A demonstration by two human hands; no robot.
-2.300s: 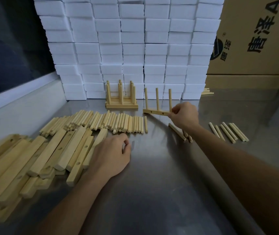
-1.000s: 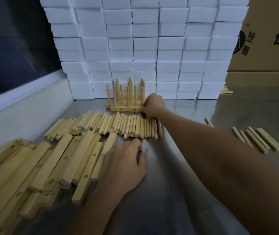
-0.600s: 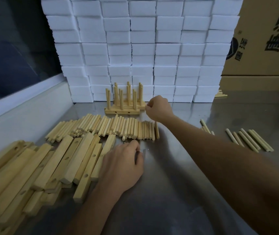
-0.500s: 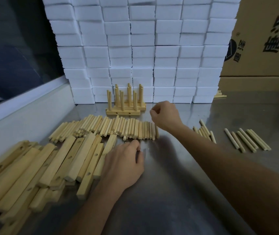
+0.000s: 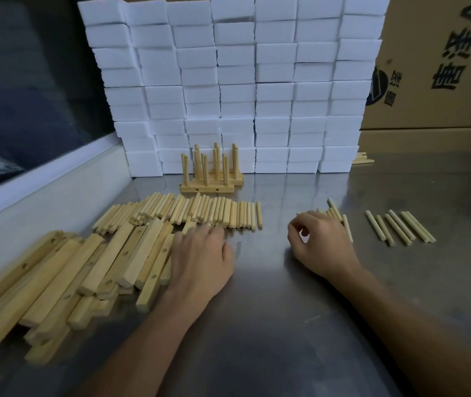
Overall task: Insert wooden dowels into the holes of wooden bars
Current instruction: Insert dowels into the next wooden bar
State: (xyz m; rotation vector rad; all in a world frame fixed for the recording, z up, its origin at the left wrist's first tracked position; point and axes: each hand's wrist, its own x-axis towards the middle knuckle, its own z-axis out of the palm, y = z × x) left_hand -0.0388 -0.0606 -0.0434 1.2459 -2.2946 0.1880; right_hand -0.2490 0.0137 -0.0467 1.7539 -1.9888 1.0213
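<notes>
On the steel table (image 5: 271, 325), seen from the head camera, the left hand (image 5: 200, 262) lies flat, fingers relaxed, its fingertips on the right edge of the heap of drilled bars (image 5: 65, 279), probably ready to draw out the next one. It grips nothing. The right hand (image 5: 320, 242) hovers with curled fingers over a few loose dowels (image 5: 340, 217), thumb and forefinger nearly meeting; whether it has one pinched I cannot tell. A long row of dowels (image 5: 200, 212) lies just beyond the left hand, within easy reach, and another small group of dowels (image 5: 400, 227) lies farther right. Finished bars with upright dowels (image 5: 211, 179) stand against the wall of white blocks (image 5: 234, 81), out of the way. Half a second ago the right hand was near those finished pieces; it has since pulled back to the loose dowels, while the left has barely moved.
</notes>
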